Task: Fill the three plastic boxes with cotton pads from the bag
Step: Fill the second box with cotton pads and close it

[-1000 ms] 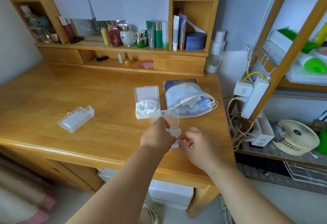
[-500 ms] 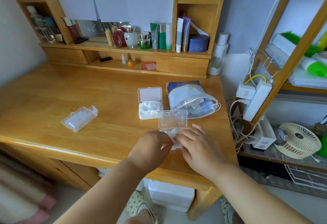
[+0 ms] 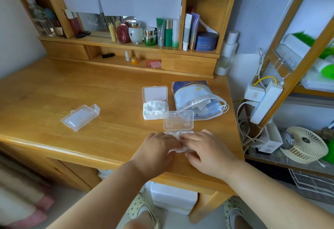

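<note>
Both hands [image 3: 159, 149] [image 3: 206, 149] pressing pads [image 3: 178, 150] into near box [image 3: 179, 136], finger curl unreadable; lid [image 3: 178, 120] upright at 12 o'clock, could snap down on overhanging pads.

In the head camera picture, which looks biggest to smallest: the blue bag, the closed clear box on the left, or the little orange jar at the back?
1. Blue bag: looks largest.
2. Closed clear box: clearly smaller than the bag.
3. Orange jar: smallest by far, though it sits farther from the camera, which shrinks it a bit.
</note>
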The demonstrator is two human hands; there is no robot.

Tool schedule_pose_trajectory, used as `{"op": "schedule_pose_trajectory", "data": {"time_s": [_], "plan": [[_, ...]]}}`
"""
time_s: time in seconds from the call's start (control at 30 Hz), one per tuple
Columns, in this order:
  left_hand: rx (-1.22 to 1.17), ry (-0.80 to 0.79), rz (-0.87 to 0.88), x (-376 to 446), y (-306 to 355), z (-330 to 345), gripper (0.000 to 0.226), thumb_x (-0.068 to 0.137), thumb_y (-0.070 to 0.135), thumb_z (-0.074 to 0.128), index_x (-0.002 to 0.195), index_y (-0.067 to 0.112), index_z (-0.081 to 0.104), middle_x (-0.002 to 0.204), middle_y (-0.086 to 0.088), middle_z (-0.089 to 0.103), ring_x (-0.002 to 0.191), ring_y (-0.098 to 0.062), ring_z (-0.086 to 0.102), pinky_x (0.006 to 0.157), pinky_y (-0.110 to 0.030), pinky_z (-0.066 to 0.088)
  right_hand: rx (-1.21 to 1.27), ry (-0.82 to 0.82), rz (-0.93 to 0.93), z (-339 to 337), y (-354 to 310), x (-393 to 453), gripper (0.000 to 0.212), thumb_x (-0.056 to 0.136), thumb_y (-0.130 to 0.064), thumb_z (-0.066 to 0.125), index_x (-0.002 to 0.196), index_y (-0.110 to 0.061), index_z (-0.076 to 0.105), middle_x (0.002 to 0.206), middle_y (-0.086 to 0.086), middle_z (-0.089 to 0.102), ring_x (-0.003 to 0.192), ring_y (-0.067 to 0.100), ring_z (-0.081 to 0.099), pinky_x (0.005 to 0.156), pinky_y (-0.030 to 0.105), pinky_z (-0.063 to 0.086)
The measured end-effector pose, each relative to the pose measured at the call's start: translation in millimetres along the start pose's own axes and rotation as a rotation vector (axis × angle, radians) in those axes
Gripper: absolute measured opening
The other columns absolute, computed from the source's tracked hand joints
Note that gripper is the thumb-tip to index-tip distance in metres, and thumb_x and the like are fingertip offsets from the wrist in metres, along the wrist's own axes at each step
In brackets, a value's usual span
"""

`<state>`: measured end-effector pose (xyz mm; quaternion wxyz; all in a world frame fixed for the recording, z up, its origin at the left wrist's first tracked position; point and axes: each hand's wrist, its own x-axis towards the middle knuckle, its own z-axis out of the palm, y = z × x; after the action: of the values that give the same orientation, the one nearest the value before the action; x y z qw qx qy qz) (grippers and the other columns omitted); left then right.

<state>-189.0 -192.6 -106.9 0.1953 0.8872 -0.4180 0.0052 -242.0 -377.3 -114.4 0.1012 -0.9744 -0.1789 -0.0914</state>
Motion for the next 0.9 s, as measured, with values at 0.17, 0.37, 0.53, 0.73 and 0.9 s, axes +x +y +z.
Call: {"op": "schedule_pose_trajectory", "data": {"time_s": [0.17,0.37,0.53,0.73,0.9], "plan": [[0.128,0.037,0.034,-2,-3,2,0.025,0.094,0.023,0.043,0.105,0.019,0.065,0.106,0.007,0.064,0.098,-0.016,0.059,0.089,-0.029,0.037,-0.019,-0.063,0.094,8,-2,-5,0.044,0.088,-0.039,0.052,0.130,-0.027,0.056,0.143,-0.013,0.045,0.126,0.009,0.044,0.096,0.031,0.031],[0.252,0.026,0.088,-2,7,-2,0.010,0.067,0.012,0.072,0.071,0.020,0.066,0.073,0.005,0.064,0.058,-0.014,0.060,0.059,-0.027,0.050,-0.114,-0.095,0.109,10,-11,-2,0.048,0.087,-0.045,0.041,0.131,-0.026,0.049,0.149,-0.012,0.035,0.124,0.014,0.042,0.098,0.034,0.030],[0.340,-0.012,0.150,-1,7,2,0.019,0.059,0.012,0.072,0.074,0.020,0.066,0.067,0.007,0.063,0.057,-0.013,0.059,0.059,-0.023,0.045,-0.113,-0.102,0.062,6,-7,-2,0.043,0.089,-0.037,0.043,0.131,-0.029,0.050,0.148,-0.013,0.038,0.114,0.015,0.048,0.088,0.038,0.037],[0.364,-0.034,0.114,-1,15,3,0.024,0.049,0.009,0.072,0.066,0.021,0.062,0.058,0.008,0.059,0.050,-0.014,0.055,0.055,-0.023,0.044,-0.303,-0.012,-0.008,6,-8,1,0.028,0.082,-0.040,0.060,0.103,-0.023,0.066,0.120,-0.004,0.064,0.091,0.019,0.063,0.071,0.036,0.049],[0.327,-0.008,0.067,-4,15,8,0.022,0.056,0.007,0.067,0.074,0.020,0.065,0.064,0.007,0.062,0.057,-0.016,0.059,0.060,-0.025,0.048,-0.241,-0.017,0.071,12,-13,-5,0.043,0.088,-0.046,0.043,0.121,-0.024,0.060,0.127,-0.007,0.060,0.109,0.017,0.057,0.090,0.040,0.043]]}}
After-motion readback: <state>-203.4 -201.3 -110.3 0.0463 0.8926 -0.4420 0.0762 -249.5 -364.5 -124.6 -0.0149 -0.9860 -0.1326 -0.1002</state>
